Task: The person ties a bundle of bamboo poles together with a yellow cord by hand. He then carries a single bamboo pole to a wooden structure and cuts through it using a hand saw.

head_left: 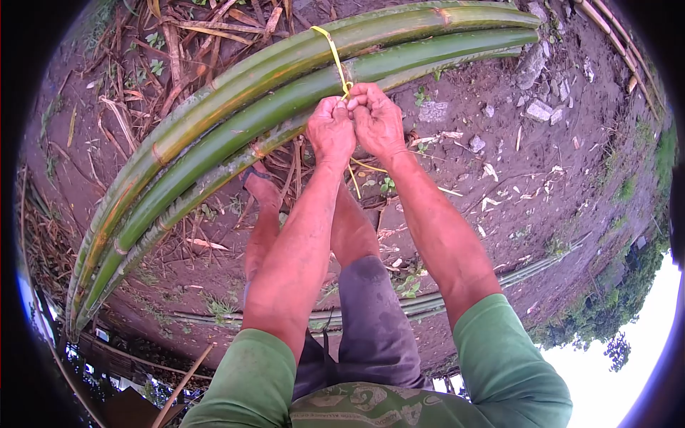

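A bundle of green bamboo poles (257, 127) curves across the dirt in front of the person, with a yellow strip (332, 51) looped over it. At the bundle's near edge, the left hand (332, 132) and right hand (378, 121) meet, thumbs and fingers pinching the strip beside a small knot; which end each holds I can't quite make out, the fingertips being so close together. Dry stalks (171, 53) litter the ground on the bundle's far side, and pale stones (539, 110) lie near its right end.
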The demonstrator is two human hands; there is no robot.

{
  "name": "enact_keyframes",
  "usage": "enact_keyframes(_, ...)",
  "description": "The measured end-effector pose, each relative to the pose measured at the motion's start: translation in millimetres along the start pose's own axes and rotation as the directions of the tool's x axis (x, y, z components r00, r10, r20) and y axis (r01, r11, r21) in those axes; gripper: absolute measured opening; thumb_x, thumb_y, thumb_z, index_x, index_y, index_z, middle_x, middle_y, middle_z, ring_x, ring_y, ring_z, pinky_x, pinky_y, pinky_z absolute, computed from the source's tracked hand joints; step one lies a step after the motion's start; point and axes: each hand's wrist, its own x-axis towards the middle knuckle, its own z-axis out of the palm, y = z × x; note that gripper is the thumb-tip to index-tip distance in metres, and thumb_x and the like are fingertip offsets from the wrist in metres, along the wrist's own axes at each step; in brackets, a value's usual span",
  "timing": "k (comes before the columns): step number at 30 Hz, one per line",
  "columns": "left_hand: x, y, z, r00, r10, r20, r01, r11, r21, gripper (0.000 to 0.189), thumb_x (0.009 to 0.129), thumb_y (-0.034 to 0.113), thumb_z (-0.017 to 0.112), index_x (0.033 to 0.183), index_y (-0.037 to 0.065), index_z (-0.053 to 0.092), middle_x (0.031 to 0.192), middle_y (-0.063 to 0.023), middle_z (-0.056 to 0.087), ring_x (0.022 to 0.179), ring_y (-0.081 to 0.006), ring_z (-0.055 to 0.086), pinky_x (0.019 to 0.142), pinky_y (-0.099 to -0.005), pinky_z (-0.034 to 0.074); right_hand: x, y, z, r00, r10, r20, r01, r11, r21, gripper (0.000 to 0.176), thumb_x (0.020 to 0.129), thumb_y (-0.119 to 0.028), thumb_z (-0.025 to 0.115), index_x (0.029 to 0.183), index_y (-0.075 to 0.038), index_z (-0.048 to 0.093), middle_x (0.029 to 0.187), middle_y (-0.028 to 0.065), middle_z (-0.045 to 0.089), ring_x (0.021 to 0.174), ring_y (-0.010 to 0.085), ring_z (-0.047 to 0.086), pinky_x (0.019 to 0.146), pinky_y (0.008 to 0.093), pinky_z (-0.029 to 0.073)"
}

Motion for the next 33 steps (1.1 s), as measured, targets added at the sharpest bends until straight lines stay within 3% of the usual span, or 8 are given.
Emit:
enact_keyframes(6,-15,36,-19,0.958,-0.267,0.101,0.276,0.957,-0.089,0.012,0.096,0.004,0.055,0.098,0.002,0.067,0.078,0.0009,0.064,0.062,-0.0043,0.053,0.056,-0.0208,0.044,22,-1,3,0.981,0.182,-0.062,-0.180,0.983,0.040,0.016,0.089,-0.008,0.064,0.099,0.005,0.065,0.082,0.0058,0.067,0.062,0.0103,0.061,0.058,0.0241,0.051)
enact_keyframes(14,-1,23,10,1.000,-0.012,0.012,0.011,0.997,0.075,0.013,0.092,0.008,0.061,0.094,-0.002,0.069,0.063,-0.0016,0.061,0.061,-0.0082,0.058,0.055,-0.0267,0.047,41,-18,-15,0.972,0.214,0.102,-0.195,0.966,-0.168,0.016,0.086,-0.016,0.065,0.084,0.000,0.065,0.068,0.0011,0.062,0.059,0.0079,0.052,0.054,0.0264,0.044)
enact_keyframes(20,-35,48,-83,0.896,0.393,0.208,-0.438,0.698,0.567,0.034,0.083,0.009,0.066,0.116,0.002,0.063,0.115,-0.0162,0.062,0.102,-0.0296,0.058,0.089,-0.0429,0.047,27,-54,-49,0.915,0.315,0.252,-0.089,0.767,-0.636,0.025,0.079,-0.028,0.063,0.077,-0.003,0.060,0.065,0.0034,0.055,0.061,0.0145,0.049,0.062,0.0311,0.044)
enact_keyframes(21,-38,57,-92,0.883,0.405,0.236,-0.459,0.647,0.608,0.036,0.082,0.008,0.066,0.118,0.002,0.062,0.123,-0.0170,0.059,0.109,-0.0321,0.055,0.095,-0.0442,0.044,19,-49,-56,0.926,0.283,0.250,-0.051,0.751,-0.658,0.028,0.076,-0.032,0.062,0.074,-0.005,0.065,0.086,0.0137,0.066,0.083,0.0348,0.063,0.082,0.0403,0.049)
enact_keyframes(25,-47,77,-80,0.851,0.359,0.383,-0.519,0.685,0.511,0.040,0.080,0.003,0.065,0.120,0.005,0.062,0.127,-0.0150,0.056,0.112,-0.0354,0.053,0.098,-0.0424,0.043,14,-34,-50,0.922,0.248,0.299,-0.251,0.968,-0.027,0.021,0.084,-0.027,0.062,0.081,-0.006,0.059,0.083,0.0036,0.061,0.072,0.0211,0.057,0.071,0.0334,0.046)
enact_keyframes(28,-33,61,-44,0.830,0.421,0.365,-0.521,0.819,0.240,0.038,0.082,0.003,0.063,0.119,0.006,0.062,0.126,-0.0148,0.056,0.104,-0.0342,0.056,0.092,-0.0391,0.046,10,-60,-45,0.796,0.387,0.465,-0.603,0.563,0.565,0.019,0.090,-0.026,0.060,0.090,-0.008,0.057,0.079,0.0003,0.059,0.061,0.0113,0.047,0.060,0.0278,0.041)
enact_keyframes(29,-27,59,-35,0.837,0.407,0.365,-0.498,0.844,0.200,0.033,0.083,0.004,0.062,0.116,0.005,0.063,0.122,-0.0146,0.058,0.100,-0.0341,0.057,0.090,-0.0389,0.047,11,-69,-54,0.707,0.334,0.623,-0.699,0.463,0.545,0.021,0.093,-0.028,0.058,0.099,-0.007,0.058,0.083,0.0023,0.061,0.053,0.0094,0.043,0.051,0.0265,0.038)
enact_keyframes(33,-13,59,-21,0.812,0.368,0.453,-0.528,0.794,0.301,0.016,0.087,0.009,0.060,0.101,0.003,0.063,0.102,-0.0130,0.062,0.088,-0.0343,0.057,0.082,-0.0400,0.048,0,-130,-75,0.727,0.510,0.460,-0.630,0.762,0.150,0.037,0.095,-0.031,0.057,0.119,-0.003,0.053,0.099,0.0089,0.067,0.045,0.0069,0.040,0.042,0.0230,0.037)
